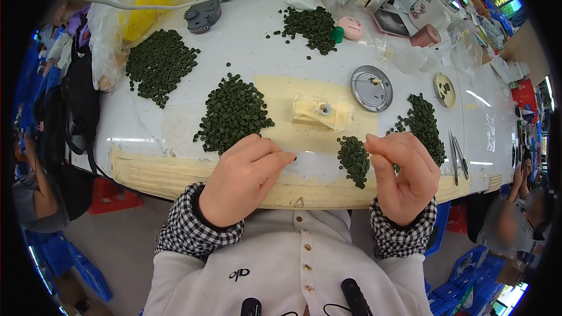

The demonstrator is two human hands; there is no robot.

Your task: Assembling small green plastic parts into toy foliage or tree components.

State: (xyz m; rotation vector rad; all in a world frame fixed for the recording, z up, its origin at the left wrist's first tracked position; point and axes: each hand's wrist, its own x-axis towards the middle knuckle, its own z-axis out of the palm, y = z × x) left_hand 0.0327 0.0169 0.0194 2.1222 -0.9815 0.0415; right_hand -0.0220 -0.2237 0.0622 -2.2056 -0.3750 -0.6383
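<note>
My left hand is closed in a pinch, a small dark green round piece just showing at its fingertips. Directly beyond it spreads a large heap of the same dark green pieces. My right hand is pinched too, its fingertips beside a small heap of green pieces; I cannot make out what they hold. Between and beyond the hands sits a block wrapped in cream tape, with a small round metal fitting on top. Neither hand touches the block.
Further green heaps lie at far left, far middle and right. A round metal tin, a cream dish and tweezers are on the right. Plastic bags, a white mug and a pink container stand farther back.
</note>
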